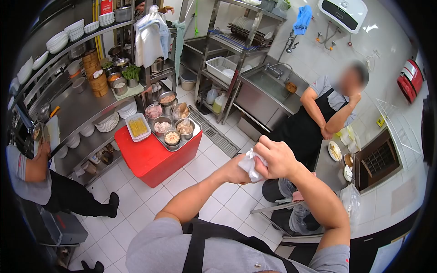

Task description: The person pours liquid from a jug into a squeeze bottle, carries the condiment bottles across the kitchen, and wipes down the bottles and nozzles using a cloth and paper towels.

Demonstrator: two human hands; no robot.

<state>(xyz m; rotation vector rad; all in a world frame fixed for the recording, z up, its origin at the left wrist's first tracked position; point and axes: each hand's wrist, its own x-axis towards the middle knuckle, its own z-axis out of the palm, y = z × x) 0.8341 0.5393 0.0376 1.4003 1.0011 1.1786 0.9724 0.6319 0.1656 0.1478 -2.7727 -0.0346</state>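
In front of my chest, both hands meet around a crumpled white tissue or cloth. My left hand (237, 170) is closed at its lower left side. My right hand (274, 157) has its fingers curled over the white tissue (250, 164) from the upper right. Part of the tissue hangs out between the hands. Beyond them, the red box (152, 157) carries a tray (196, 132) of metal bowls with food and a white container of yellow food (138, 127).
A person in a black apron (296, 129) leans by the sink (268, 86) at the right. Another person (29, 177) works at the left steel counter (75, 107). A metal rack (230, 45) stands at the back, with a floor drain (218, 134) near it.
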